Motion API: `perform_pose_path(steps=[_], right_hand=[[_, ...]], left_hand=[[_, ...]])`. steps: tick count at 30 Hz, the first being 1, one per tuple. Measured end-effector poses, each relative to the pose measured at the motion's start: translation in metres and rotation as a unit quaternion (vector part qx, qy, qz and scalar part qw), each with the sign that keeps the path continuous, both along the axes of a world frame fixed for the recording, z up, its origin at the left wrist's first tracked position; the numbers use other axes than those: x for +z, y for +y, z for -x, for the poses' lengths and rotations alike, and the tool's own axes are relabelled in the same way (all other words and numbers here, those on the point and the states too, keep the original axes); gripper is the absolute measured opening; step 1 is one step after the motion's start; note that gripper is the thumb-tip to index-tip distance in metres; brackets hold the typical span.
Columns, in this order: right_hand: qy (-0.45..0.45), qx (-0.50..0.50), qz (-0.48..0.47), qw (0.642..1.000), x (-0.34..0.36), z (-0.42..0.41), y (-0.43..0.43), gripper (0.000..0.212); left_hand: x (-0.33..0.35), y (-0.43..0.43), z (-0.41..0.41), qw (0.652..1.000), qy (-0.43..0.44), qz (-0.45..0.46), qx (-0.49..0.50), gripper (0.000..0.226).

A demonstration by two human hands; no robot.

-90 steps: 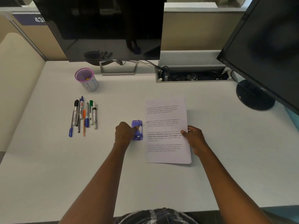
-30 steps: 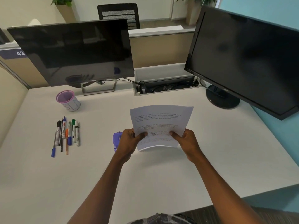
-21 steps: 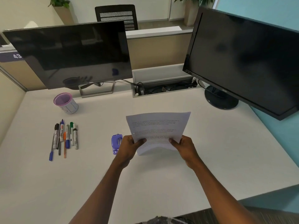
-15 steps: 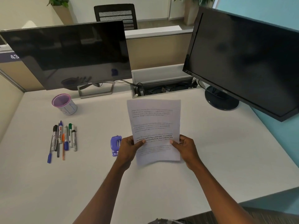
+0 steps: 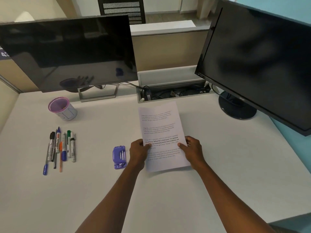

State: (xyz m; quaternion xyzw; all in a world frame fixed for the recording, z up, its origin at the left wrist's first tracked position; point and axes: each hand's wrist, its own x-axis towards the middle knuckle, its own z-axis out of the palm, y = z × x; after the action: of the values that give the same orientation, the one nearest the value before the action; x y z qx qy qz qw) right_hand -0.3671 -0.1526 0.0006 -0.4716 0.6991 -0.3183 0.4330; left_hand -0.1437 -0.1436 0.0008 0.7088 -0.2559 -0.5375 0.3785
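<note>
**Printed sheets gripped in 2 hands, stapler alongside**

Head view: the printed sheets (image 5: 161,130) are held over the white desk (image 5: 235,157), between the 2 dark monitors and in front of the cable tray (image 5: 173,94). The left hand (image 5: 138,151) pinches their left edge, thumb on top and fingers curled beneath. The right hand (image 5: 193,149) pinches the right edge the same way. Whether the far edge touches the desk cannot be told.

A small purple tool, probably a stapler (image 5: 119,157), lies just left of the left hand, apart from it. Further left lie a row of pens (image 5: 60,147) and a purple-rimmed cup (image 5: 61,109).

The step in hand looks like squaring the sheets before fastening them. The next move likely calls for 1 hand to keep the stack aligned while the other lets go and reaches for the stapler, bringing a corner to its mouth without the pages slipping.
</note>
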Motion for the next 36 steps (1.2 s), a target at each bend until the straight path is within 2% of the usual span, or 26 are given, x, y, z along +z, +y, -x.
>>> perform_pose_path(steps=[7, 11, 16, 22, 27, 36], right_hand=[[0.031, -0.008, -0.011, 0.999, -0.01, -0.011, -0.035, 0.014], [0.049, -0.02, -0.015, 0.998, -0.011, -0.017, -0.056, 0.023], [0.072, -0.039, -0.013, 0.997, -0.012, -0.019, -0.076, 0.032], [0.163, -0.015, -0.013, 0.986, -0.015, -0.025, -0.08, 0.043], [0.207, -0.008, -0.011, 0.978, -0.016, -0.029, -0.077, 0.046], [0.222, -0.013, -0.006, 0.975, -0.011, -0.026, -0.07, 0.055]], left_hand=[[-0.011, -0.034, 0.002, 0.994, -0.101, -0.003, 0.028, 0.012], [-0.014, -0.055, 0.001, 0.991, -0.129, -0.006, 0.021, 0.013], [-0.015, -0.076, 0.002, 0.985, -0.171, 0.004, 0.023, 0.022], [-0.015, -0.078, 0.007, 0.976, -0.217, 0.02, -0.019, 0.053], [-0.015, -0.075, 0.007, 0.965, -0.258, -0.001, -0.044, 0.054], [-0.004, -0.068, 0.004, 0.932, -0.348, -0.023, -0.095, 0.053]])
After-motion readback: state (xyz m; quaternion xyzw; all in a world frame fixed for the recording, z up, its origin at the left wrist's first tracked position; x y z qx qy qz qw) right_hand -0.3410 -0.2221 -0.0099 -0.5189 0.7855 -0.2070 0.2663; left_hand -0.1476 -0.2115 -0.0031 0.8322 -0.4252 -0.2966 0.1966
